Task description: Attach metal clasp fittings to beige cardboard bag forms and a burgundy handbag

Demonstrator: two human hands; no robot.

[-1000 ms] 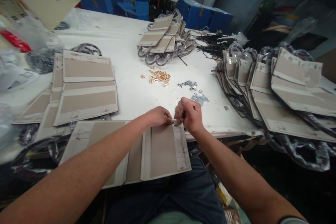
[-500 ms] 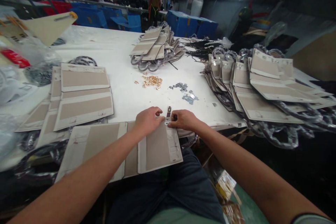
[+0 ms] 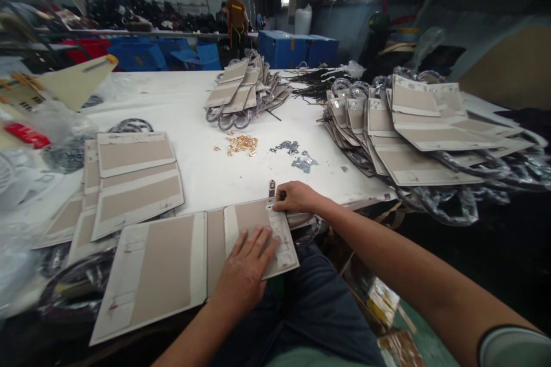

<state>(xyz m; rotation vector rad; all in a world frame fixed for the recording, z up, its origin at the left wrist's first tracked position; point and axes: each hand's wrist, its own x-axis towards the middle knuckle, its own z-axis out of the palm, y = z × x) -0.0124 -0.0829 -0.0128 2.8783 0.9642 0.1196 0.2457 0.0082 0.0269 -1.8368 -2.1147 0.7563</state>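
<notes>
A beige, folded-out bag panel [image 3: 167,269] with pale borders lies before me, partly over the table edge. My left hand [image 3: 247,264] rests flat on its right section, fingers spread. At the panel's upper right edge, my right hand [image 3: 298,197] is closed in a pinch, with something dark and small between thumb and finger that I cannot make out. Just beside those fingertips, a small metal plate [image 3: 270,203] sits on the panel's edge. A dark tab with a metal fitting [image 3: 272,187] sticks out beyond that edge.
Gold-coloured fittings [image 3: 243,145] and grey metal pieces [image 3: 303,163] lie loose on the white table [image 3: 172,92]. Stacked bag panels with wrapped handles stand left [image 3: 138,183], right [image 3: 413,149] and at the back [image 3: 241,89]. A person [image 3: 236,17] stands far behind.
My left hand has left the metal plate, moved down towards me and flattened onto the panel. My right hand stays at the edge. The camera view has tilted up slightly.
</notes>
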